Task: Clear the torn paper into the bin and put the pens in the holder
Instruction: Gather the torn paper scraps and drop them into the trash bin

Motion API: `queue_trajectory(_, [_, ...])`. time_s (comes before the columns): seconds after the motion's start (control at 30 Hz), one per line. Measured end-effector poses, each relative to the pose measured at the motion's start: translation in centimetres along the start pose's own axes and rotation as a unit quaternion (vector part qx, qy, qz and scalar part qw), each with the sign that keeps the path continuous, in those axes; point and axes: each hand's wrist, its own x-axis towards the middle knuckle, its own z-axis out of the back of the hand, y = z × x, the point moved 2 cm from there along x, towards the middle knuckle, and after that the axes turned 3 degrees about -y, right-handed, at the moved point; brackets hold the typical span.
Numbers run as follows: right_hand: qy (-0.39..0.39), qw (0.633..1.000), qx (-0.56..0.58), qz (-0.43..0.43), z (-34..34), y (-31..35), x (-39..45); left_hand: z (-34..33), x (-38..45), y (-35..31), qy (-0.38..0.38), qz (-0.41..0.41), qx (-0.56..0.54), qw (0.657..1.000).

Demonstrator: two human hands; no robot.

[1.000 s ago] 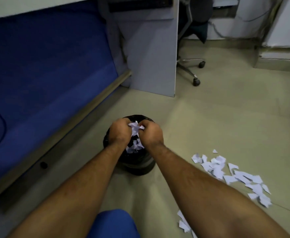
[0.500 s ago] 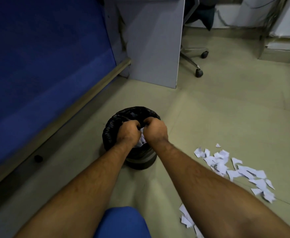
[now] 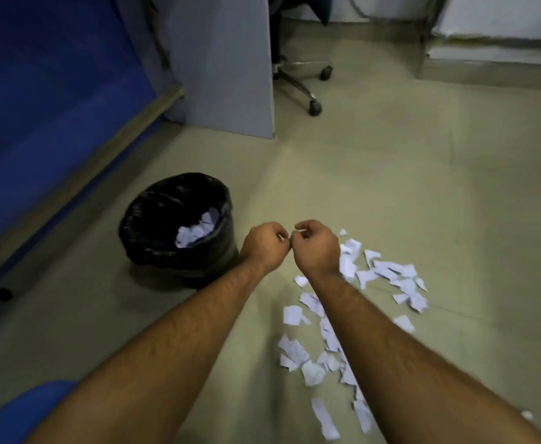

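With both fists curled and knuckles up, my left hand (image 3: pixel 264 245) and right hand (image 3: pixel 317 244) hang side by side, nearly touching, between the bin (image 3: pixel 179 225) and the scattered torn paper (image 3: pixel 352 315). A thin pale sliver shows at the fingertips of each (a scrap edge, maybe; too small to tell), so whether I'm gripping anything I cannot say. Bin sits to the left of my left hand, black liner, white scraps (image 3: pixel 195 232) lying inside. Most of the torn paper lies on the floor (image 3: pixel 391 187) under and right of my right forearm, strung out toward me. Step in hand, I'd judge: paper clearing, partway. Next move calls for lowering onto the pile and scooping another handful. No pens or holder in view.
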Motion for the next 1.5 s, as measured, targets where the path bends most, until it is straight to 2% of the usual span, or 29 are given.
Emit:
queue_trajectory(0.13, [0.019, 0.996, -0.068, -0.053, 3.2, -10.3, -2.0, -8.8, -4.1, 0.7, 0.113, -0.004, 0.020, 0.993])
queue_trajectory(0.27, [0.049, 0.982, -0.125, -0.131, 4.7, -19.2, -5.4, -15.5, -9.8, 2.8, 0.228, -0.026, 0.101, 0.968])
queue_trajectory(0.4, [0.037, 0.951, -0.282, -0.126, 5.1, -24.7, -9.0, -20.3, -14.5, 4.0, 0.286, -0.118, 0.198, 0.930])
queue_trajectory(0.5, [0.025, 0.931, -0.336, -0.142, 5.4, -27.3, -10.9, -22.6, -15.5, 4.7, 0.311, -0.201, 0.301, 0.879])
queue_trajectory(0.57, [0.039, 0.928, -0.346, -0.135, 5.1, -29.0, -11.1, -23.7, -14.9, 4.8, 0.293, -0.226, 0.340, 0.864])
queue_trajectory(0.7, [0.051, 0.973, -0.223, -0.033, 4.1, -29.4, -9.7, -24.6, -12.4, 4.4, 0.207, -0.191, 0.334, 0.899])
queue_trajectory(0.77, [0.006, 0.985, -0.167, -0.032, 4.9, -29.8, -9.1, -24.7, -12.2, 3.6, 0.153, -0.196, 0.348, 0.904])
queue_trajectory(0.87, [-0.098, 0.976, -0.193, -0.023, 7.4, -30.7, -10.1, -25.4, -14.4, 2.2, 0.086, -0.283, 0.309, 0.904])
queue_trajectory(0.93, [-0.146, 0.960, -0.235, -0.052, 8.9, -31.6, -11.0, -26.8, -16.7, 1.8, 0.100, -0.363, 0.246, 0.893])
queue_trajectory(1.0, [-0.170, 0.941, -0.262, -0.133, 10.1, -32.7, -11.7, -28.4, -18.9, 1.2, 0.148, -0.419, 0.216, 0.869])
queue_trajectory(1.1, [-0.143, 0.933, -0.241, -0.227, 10.7, -34.4, -11.7, -30.5, -20.5, 0.6, 0.209, -0.459, 0.238, 0.830])
queue_trajectory(1.17, [-0.107, 0.950, -0.215, -0.198, 10.4, -34.7, -11.2, -31.3, -20.3, 0.5, 0.203, -0.468, 0.263, 0.819])
queue_trajectory(1.23, [-0.086, 0.979, -0.141, -0.122, 9.7, -34.1, -10.7, -31.3, -18.9, 0.7, 0.178, -0.438, 0.275, 0.837])
queue_trajectory(1.33, [-0.122, 0.988, -0.026, -0.090, 9.7, -33.5, -10.6, -30.1, -16.5, 0.5, 0.152, -0.382, 0.311, 0.857])
queue_trajectory(1.43, [-0.207, 0.970, -0.013, -0.126, 11.4, -34.0, -11.2, -29.7, -18.1, 0.0, 0.153, -0.466, 0.272, 0.828])
queue_trajectory(1.5, [-0.217, 0.964, -0.043, -0.147, 12.3, -34.9, -11.7, -30.1, -21.1, 0.0, 0.158, -0.521, 0.198, 0.815])
